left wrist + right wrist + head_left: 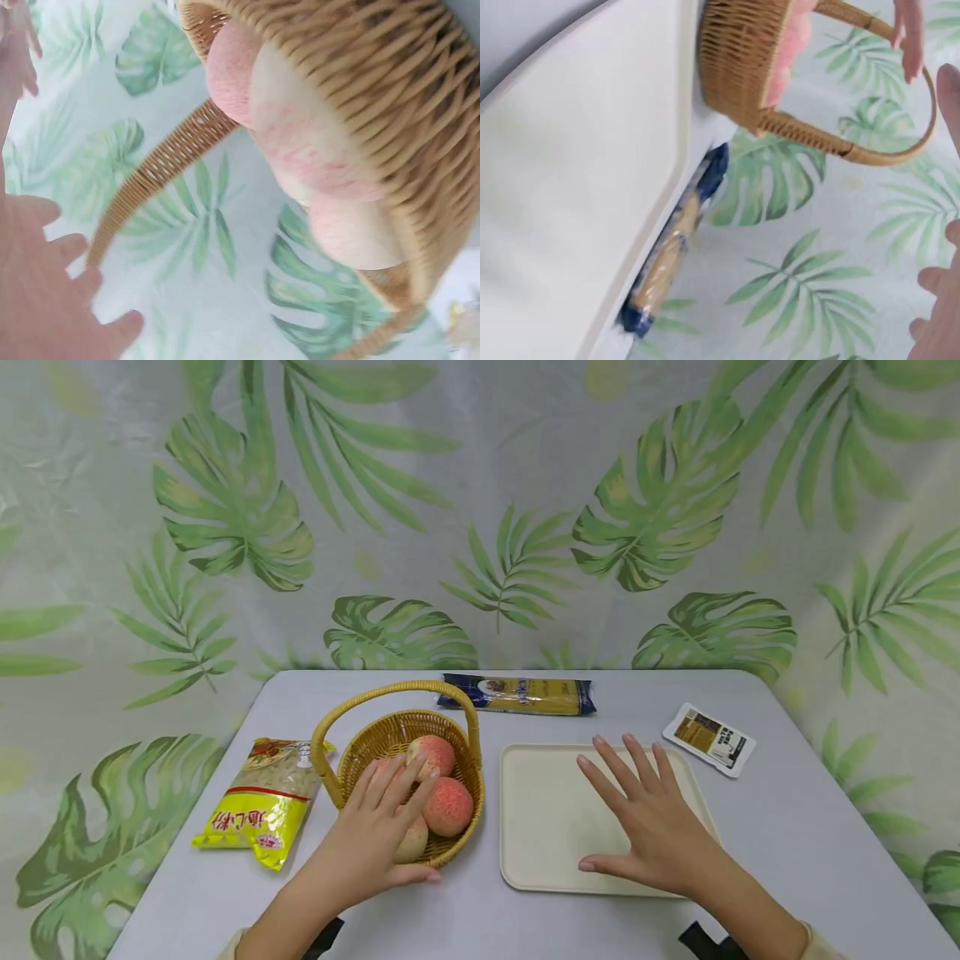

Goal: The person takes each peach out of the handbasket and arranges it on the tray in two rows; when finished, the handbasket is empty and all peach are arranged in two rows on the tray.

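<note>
A wicker basket [405, 727] with a tall arched handle stands left of the middle and holds several pink-and-cream peaches [447, 807]. My left hand [375, 835] hovers over the basket's near left side, fingers spread, hiding part of the fruit in the head view. In the left wrist view that hand [52, 277] is apart from the wicker wall. My right hand [660, 822] is spread above the right part of a cream rectangular tray [555, 818], holding nothing. The right wrist view shows the bare tray [577, 172] beside the basket [742, 52].
A yellow-and-clear noodle bag [266, 797] lies left of the basket. Behind the basket and tray is a blue-and-gold pasta packet [517, 694]. One small white-and-brown sachet [709, 740] lies beyond the tray's far right corner. A leaf-print curtain [517, 485] hangs behind the table.
</note>
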The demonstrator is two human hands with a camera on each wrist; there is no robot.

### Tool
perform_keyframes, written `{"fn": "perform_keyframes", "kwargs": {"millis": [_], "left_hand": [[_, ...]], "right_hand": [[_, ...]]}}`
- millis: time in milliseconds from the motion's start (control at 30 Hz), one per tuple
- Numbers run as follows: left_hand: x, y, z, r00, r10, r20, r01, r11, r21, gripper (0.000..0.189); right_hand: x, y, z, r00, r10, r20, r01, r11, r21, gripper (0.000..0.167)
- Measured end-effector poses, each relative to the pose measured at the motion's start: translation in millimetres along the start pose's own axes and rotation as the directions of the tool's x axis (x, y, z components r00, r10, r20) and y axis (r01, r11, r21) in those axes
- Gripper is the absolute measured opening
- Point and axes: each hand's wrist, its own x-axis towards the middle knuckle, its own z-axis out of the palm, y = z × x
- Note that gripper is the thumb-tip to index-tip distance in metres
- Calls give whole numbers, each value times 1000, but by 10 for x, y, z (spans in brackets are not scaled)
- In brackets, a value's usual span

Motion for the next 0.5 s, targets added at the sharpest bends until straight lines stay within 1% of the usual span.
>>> {"fn": "perform_keyframes", "kwargs": {"millis": [67, 133, 200, 267, 333, 400, 500], "left_hand": [[-58, -9, 37, 998, -22, -60, 21, 999, -26, 102], [-120, -13, 77, 992, -59, -108, 54, 997, -52, 101], [-193, -11, 121, 983, -106, -148, 95, 992, -82, 102], [-265, 0, 166, 971, -167, -172, 148, 982, -118, 104], [-332, 17, 217, 953, -233, -194, 206, 967, -150, 107], [-391, 39, 273, 929, -309, -202, 275, 944, -180, 110], [-460, 81, 368, 879, -436, -192, 390, 890, -237, 114]], "right_hand": [[67, -43, 19, 999, -16, -30, 18, 998, 61, 102], [140, -92, 52, 998, -29, -61, 36, 991, 132, 101], [214, -149, 96, 996, -28, -82, 45, 976, 213, 100], [282, -209, 158, 995, -25, -100, 53, 955, 293, 99], [346, -269, 228, 995, -19, -100, 55, 928, 368, 98], [408, -322, 312, 994, -23, -104, 67, 897, 436, 98], [503, -388, 447, 995, -27, -97, 74, 851, 521, 97]]}}
